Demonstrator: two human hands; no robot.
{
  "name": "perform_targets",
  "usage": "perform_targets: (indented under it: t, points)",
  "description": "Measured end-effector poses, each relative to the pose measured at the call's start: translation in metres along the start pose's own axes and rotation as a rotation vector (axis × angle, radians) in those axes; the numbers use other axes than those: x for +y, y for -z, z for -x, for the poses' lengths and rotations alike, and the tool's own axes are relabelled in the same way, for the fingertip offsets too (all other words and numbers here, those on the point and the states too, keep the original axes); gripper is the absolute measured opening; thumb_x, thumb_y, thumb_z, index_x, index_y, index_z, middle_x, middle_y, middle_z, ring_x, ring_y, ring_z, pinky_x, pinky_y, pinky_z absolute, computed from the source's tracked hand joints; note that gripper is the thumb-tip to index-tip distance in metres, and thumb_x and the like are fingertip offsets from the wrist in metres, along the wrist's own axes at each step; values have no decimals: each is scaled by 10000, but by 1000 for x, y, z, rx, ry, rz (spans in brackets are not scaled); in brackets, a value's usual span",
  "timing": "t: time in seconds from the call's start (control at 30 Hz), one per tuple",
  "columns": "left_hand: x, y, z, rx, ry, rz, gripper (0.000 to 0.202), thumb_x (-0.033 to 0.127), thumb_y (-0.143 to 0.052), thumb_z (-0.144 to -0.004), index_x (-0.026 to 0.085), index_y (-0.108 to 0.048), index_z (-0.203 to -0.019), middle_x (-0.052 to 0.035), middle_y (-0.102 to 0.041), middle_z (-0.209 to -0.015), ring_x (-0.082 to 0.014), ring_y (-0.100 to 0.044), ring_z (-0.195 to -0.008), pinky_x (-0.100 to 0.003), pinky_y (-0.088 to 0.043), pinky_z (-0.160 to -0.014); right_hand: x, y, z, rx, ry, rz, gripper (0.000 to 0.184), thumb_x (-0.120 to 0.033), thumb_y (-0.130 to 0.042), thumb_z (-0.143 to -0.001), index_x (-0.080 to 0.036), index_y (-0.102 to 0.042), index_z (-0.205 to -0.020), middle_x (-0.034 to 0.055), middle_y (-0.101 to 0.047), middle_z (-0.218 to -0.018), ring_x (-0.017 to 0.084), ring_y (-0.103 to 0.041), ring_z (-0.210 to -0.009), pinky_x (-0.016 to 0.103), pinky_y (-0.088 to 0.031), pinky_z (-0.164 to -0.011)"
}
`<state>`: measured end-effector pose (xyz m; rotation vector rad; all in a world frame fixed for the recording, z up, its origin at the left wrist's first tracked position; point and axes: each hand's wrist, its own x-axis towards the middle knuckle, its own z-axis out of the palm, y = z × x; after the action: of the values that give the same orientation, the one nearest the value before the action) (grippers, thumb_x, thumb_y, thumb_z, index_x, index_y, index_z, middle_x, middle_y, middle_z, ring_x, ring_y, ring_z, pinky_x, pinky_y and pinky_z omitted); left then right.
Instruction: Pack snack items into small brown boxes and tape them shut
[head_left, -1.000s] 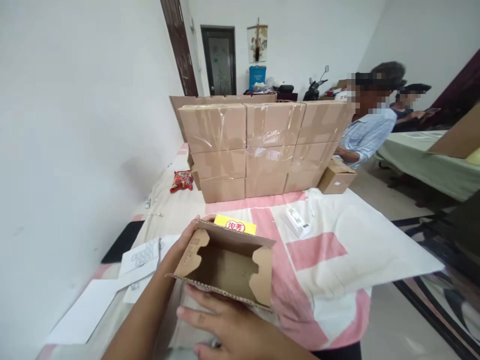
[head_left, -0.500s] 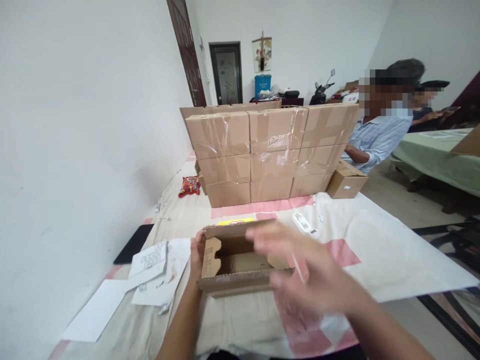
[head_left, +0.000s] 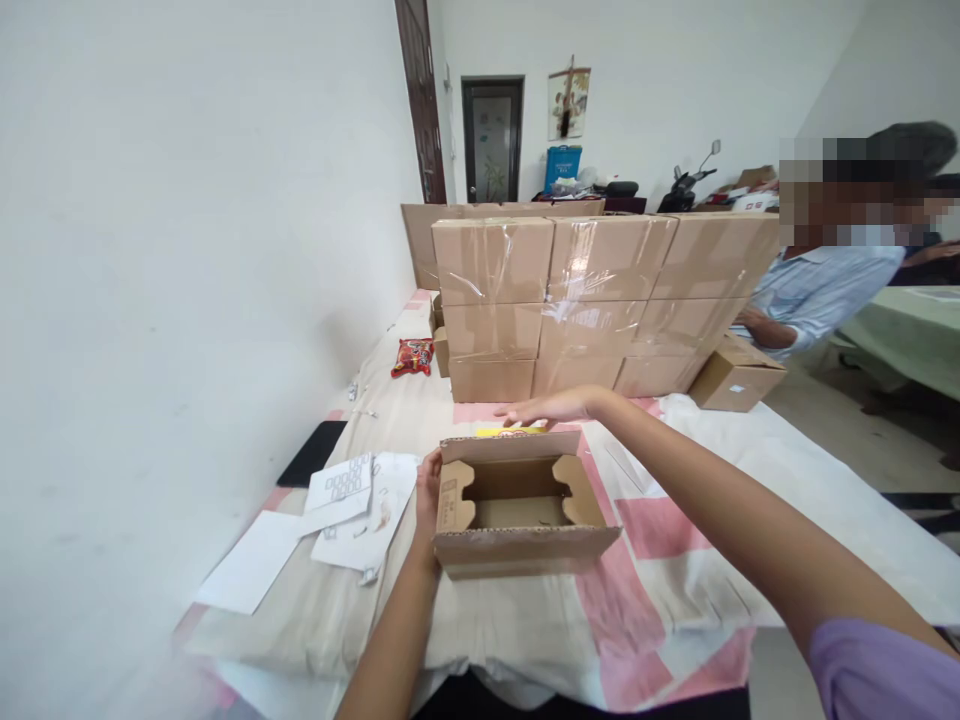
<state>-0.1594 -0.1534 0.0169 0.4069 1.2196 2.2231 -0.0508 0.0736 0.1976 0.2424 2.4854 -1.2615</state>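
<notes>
An open, empty cardboard box (head_left: 517, 535) sits on the cloth-covered table (head_left: 675, 590) right in front of me. My left hand (head_left: 429, 492) presses against the box's left side wall, thumb on the rim. My right hand (head_left: 551, 408) reaches out beyond the box, fingers stretched flat just above a yellow packet (head_left: 504, 432) lying behind the box's far flap. I cannot tell whether it touches the packet.
A wall of taped cardboard boxes (head_left: 600, 300) stands across the table's far end, with a red snack bag (head_left: 413, 355) to its left. Loose white papers (head_left: 337, 505) and a black mat (head_left: 311, 452) lie at the left. Another person (head_left: 825, 290) sits at the right beside a smaller box (head_left: 739, 372).
The box was set down on the table from a tilted, held position. My right hand left the box's underside, swept across, and now reaches forward over the yellow packet.
</notes>
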Motion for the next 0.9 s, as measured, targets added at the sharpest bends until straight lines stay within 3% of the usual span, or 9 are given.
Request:
perform_targets:
  t: [0.1, 0.2, 0.33, 0.47, 0.6, 0.67, 0.73, 0.83, 0.9]
  points:
    - [-1, 0, 1, -37, -18, 40, 609, 756, -514, -876, 255, -608, -1210, -86, -668, -1227, -265, -631, -1198, -392, -519, -1027, 7, 0, -5, 45, 12, 187, 553, -400, -822, -661, -267, -756, -1194, 90, -722, -1278, 252, -728, -1034, 393, -616, -847]
    - [-3, 0, -1, -39, -71, -17, 554, 717, -531, -888, 248, -640, -1161, -84, -670, -1243, -262, -618, -1222, -380, -504, -1051, 8, -10, -19, 68, 57, 304, 456, -229, -803, -581, -251, -772, -1036, 46, -764, -1086, 243, -717, -918, 385, -609, -821]
    - [-5, 5, -9, -61, -136, -70, 565, 711, -545, -871, 237, -659, -1157, -100, -671, -1243, -261, -638, -1156, -386, -526, -987, 1, -13, -19, 198, 49, 337, 313, -203, -769, -607, -176, -713, -914, 87, -746, -969, 287, -688, -879, 426, -583, -801]
    - [-6, 18, -15, -53, -299, -140, 610, 743, -552, -846, 222, -662, -1143, -122, -645, -1219, -271, -616, -1117, -421, -501, -968, -4, -1, 25, 613, 207, 101, 442, -385, -749, -766, -175, -636, -1138, 120, -714, -1191, 311, -687, -1055, 439, -587, -862]
    - [2, 26, -5, -55, -552, -190, 632, 791, -501, -854, 240, -694, -1098, -122, -578, -1280, -306, -538, -1213, -489, -432, -1062, -8, -10, 82, 941, 463, -347, 638, -460, -844, -748, -259, -568, -1288, 101, -710, -1261, 326, -704, -1114, 450, -629, -852]
    - [14, 25, 2, -172, -719, -287, 647, 775, -365, -928, 273, -711, -1147, -122, -541, -1354, -322, -492, -1289, -523, -406, -1096, -13, -26, 103, 1048, 485, -403, 671, -462, -855, -749, -302, -538, -1318, 95, -705, -1258, 326, -718, -1083, 446, -653, -796]
    - [32, 21, 9, -391, -853, -466, 722, 741, -188, -982, 315, -706, -1249, -112, -477, -1474, -339, -422, -1379, -565, -345, -1152, -18, -43, 117, 1111, 465, -390, 683, -443, -859, -756, -338, -522, -1341, 81, -690, -1269, 309, -730, -1048, 423, -670, -749]
    - [63, 12, 17, -702, -864, -724, 862, 786, -69, -943, 328, -741, -1229, -89, -421, -1564, -376, -293, -1468, -605, -225, -1222, -24, -63, 129, 1008, 368, -270, 649, -366, -865, -769, -343, -568, -1346, 76, -661, -1317, 293, -729, -1070, 392, -683, -769]
    - [75, 8, 21, -786, -815, -816, 883, 823, -80, -917, 300, -768, -1097, -93, -450, -1543, -389, -285, -1456, -614, -220, -1217, -26, -71, 134, 897, 310, -206, 615, -335, -853, -789, -336, -594, -1348, 83, -652, -1336, 291, -728, -1080, 382, -684, -786]
